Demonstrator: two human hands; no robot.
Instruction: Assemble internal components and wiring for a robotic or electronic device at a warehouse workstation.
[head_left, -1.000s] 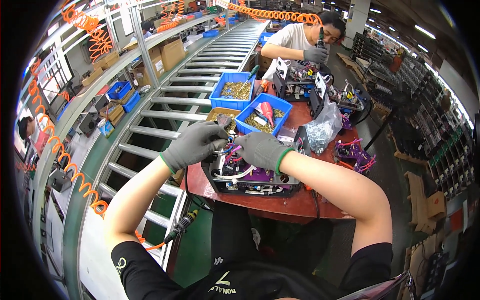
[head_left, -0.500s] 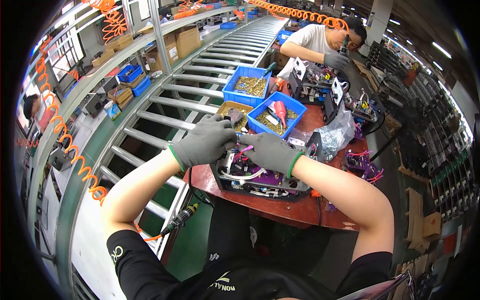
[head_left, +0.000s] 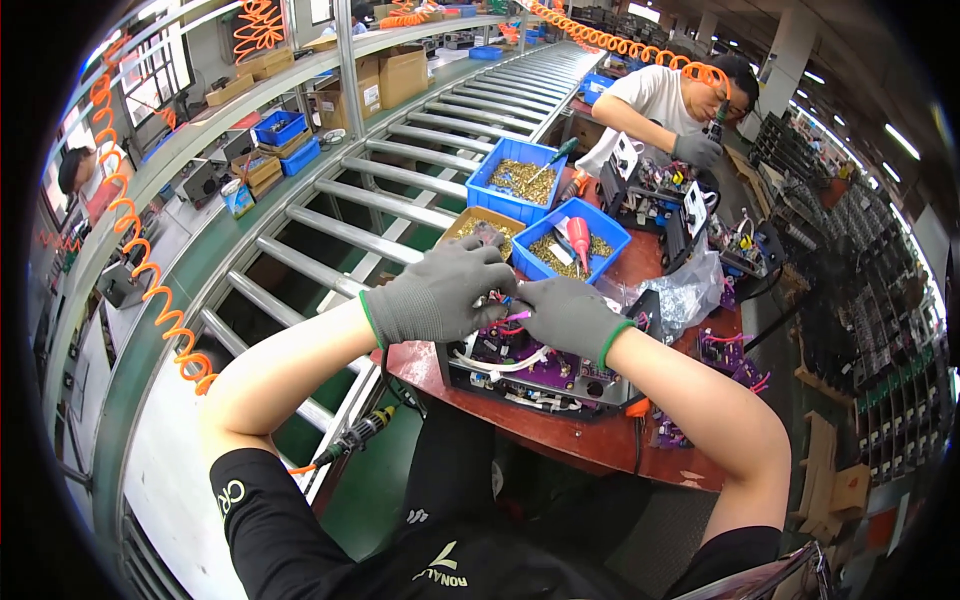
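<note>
A dark metal chassis with a purple circuit board lies on the red table in front of me, white cables looping across its near side. My left hand, in a grey glove with a green cuff, is closed over the chassis's far left part, fingers bent downward. My right hand, gloved alike, meets it there with thumb and fingers pinched together. A pink wire pokes out between the two hands. Whatever the fingertips grip is hidden by the gloves.
Beyond my hands stand blue bins of brass screws, one holding a red-handled tool, beside a cardboard box. A roller conveyor runs along the left. A power screwdriver hangs near its edge. Across the table a co-worker works on another chassis.
The whole view has shifted, so everything sits slightly lower and to the right. Both hands stay together over the same part of the chassis, with the left fingers slightly rearranged.
</note>
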